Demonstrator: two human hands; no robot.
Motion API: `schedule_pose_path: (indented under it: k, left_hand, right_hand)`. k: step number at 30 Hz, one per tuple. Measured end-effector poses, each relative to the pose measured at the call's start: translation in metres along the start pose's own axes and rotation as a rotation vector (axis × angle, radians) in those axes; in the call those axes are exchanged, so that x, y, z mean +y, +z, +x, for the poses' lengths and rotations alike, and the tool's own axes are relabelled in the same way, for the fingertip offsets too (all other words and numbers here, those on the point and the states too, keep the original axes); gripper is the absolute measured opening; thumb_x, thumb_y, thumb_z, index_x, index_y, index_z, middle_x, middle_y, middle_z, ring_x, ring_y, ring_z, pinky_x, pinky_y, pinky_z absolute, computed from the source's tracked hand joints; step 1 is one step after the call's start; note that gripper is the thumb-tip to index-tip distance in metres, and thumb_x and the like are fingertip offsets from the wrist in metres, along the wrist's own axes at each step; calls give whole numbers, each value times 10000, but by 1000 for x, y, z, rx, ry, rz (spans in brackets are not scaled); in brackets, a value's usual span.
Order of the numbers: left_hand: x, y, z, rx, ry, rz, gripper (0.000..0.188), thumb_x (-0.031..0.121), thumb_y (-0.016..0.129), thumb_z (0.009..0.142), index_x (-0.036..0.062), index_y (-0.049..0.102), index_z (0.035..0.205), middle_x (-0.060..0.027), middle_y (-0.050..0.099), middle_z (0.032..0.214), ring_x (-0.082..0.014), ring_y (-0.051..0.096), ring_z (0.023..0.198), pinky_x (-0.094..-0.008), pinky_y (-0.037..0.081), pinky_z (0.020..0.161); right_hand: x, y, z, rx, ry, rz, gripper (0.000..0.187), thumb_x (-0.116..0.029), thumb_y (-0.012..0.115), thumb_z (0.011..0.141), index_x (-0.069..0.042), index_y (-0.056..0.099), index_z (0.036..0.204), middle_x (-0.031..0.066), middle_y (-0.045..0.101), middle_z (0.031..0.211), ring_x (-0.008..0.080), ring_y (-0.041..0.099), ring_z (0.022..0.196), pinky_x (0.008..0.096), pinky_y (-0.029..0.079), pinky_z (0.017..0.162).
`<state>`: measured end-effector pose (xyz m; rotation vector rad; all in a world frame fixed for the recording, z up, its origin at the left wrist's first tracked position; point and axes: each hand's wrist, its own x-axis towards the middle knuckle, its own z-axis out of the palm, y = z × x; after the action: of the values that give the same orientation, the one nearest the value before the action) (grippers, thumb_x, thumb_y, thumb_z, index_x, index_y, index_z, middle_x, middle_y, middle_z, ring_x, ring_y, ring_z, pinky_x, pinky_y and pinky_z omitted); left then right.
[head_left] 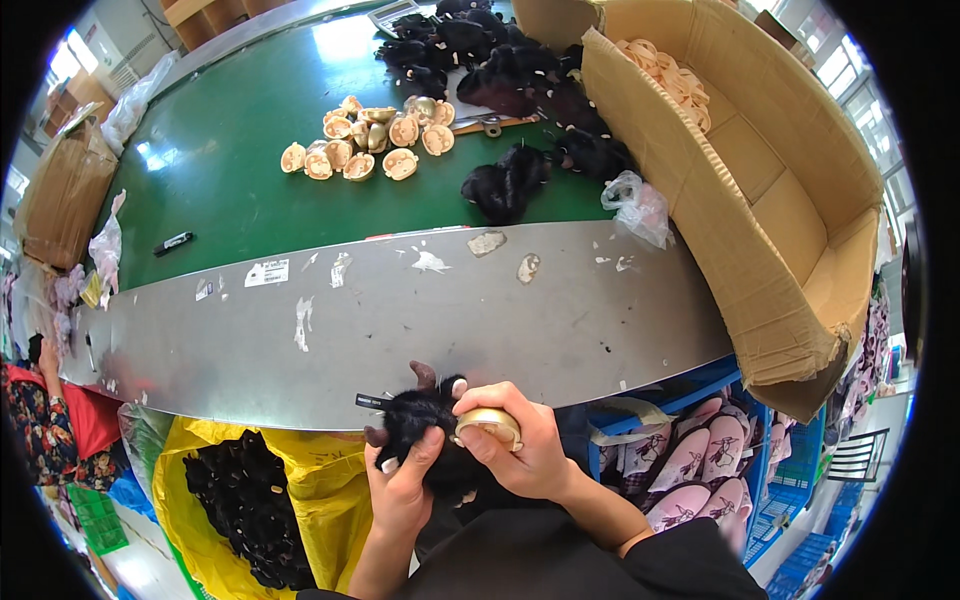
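A black plush toy (412, 418) with brown ears or horns and small white bits is in my left hand (402, 492), the thumb pressed against it. A small black tag sticks out from its left side. My right hand (535, 455) pinches a round gold plastic piece (490, 424) with a pale rim, held up against the toy's right side. Whether the piece is fastened to the toy, I cannot tell. Both hands are just in front of the table's metal edge (470, 330).
Several round cream and gold pieces (358, 166) lie on the green tabletop (230, 190). Black plush toys (508, 185) are heaped behind, beside a cardboard box (690, 170). Below the edge are a yellow bag (330, 490) of black plush and blue crates with pink slippers (722, 450). A person's hand (48, 360) shows far left.
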<state>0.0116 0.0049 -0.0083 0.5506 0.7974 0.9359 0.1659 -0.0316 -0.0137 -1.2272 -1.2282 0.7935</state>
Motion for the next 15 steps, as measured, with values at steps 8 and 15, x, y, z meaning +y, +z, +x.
schedule_pose_path:
  k: [8, 15]
  left_hand:
    - [1, 8, 1, -33, 33, 43, 310, -36, 668, 927, -17, 641, 1236, -115, 685, 1185, -190, 647, 1092, -343, 495, 1000]
    - [-4, -3, -5, -16, 63, 218, 175, 18, 719, 913, -20, 694, 1082, -24, 691, 998, -89, 606, 891, -243, 488, 815]
  right_hand:
    - [2, -2, -1, 9, -48, -41, 207, -104, 687, 967, 13, 613, 1120, 102, 680, 934, 161, 661, 757, 258, 515, 704]
    - [10, 0, -2, 73, -209, -188, 242, -49, 707, 922, 15, 575, 1115, 139, 668, 937, 244, 649, 734, 320, 525, 673]
